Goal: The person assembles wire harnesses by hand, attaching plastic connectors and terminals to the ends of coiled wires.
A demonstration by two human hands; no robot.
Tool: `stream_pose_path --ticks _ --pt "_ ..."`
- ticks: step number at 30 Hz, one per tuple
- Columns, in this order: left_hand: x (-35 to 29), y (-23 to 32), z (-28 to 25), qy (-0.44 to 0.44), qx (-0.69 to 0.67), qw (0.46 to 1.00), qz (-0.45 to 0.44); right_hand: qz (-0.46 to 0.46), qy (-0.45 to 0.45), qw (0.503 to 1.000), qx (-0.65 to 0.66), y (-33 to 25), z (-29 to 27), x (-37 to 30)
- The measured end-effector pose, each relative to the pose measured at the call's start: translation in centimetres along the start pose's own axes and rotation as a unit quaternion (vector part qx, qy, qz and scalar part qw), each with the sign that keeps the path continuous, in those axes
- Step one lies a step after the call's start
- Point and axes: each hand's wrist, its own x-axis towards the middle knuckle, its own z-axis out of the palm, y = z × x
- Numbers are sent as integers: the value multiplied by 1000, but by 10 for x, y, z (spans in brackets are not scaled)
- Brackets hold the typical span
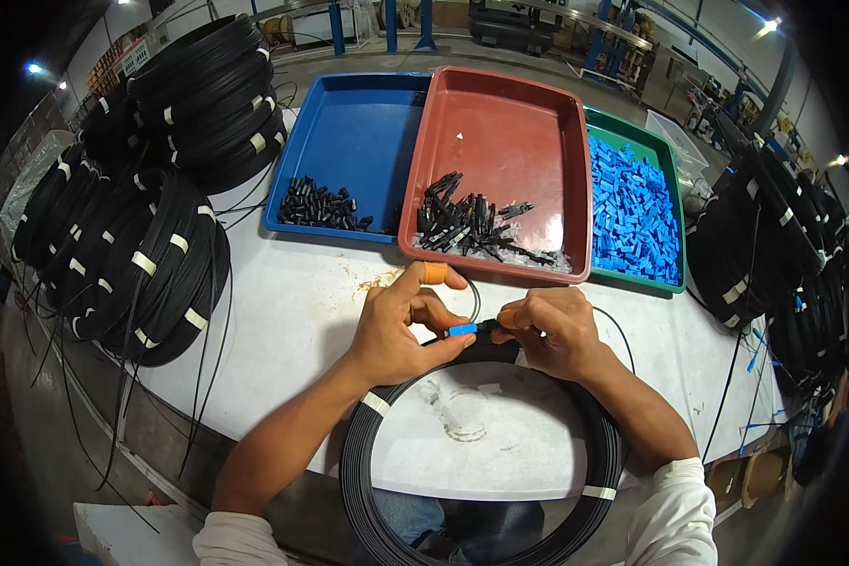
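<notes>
My left hand (396,325) pinches a small blue fibre-optic connector (461,330) between thumb and fingers; an orange band wraps one finger. Close beside it, my right hand (555,325) is closed on a black connector part (486,325) that lines up with the blue piece; whether the two are joined I cannot tell. A thin dark cable (477,294) loops up between the hands. Beneath them lies a coil of black cable (360,462), bound with white tape, overhanging the table's near edge.
A blue tray (349,123) holds black caps, a red tray (509,123) black connector parts, and a green tray (635,141) many blue connectors. Stacked black cable coils stand left (160,274) and right (750,236), loose ends trailing over the white table (264,358).
</notes>
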Motion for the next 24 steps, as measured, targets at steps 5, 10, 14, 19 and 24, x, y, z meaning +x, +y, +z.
stream_pose_path --ticks 5,10,14,19,24 --pt "1 -3 3 1 -81 995 -54 -19 7 999 -29 -3 0 1" --pt "1 -5 3 -11 -95 993 -66 -15 -10 1000 -19 -5 1 2" --pt "0 -6 2 -14 -76 995 -65 -12 0 1000 -8 -5 3 3" --pt "2 -3 3 -10 -81 995 -50 10 1 1000 7 -5 3 1" --pt "-2 -8 1 35 -87 995 -19 62 8 998 2 -8 4 4"
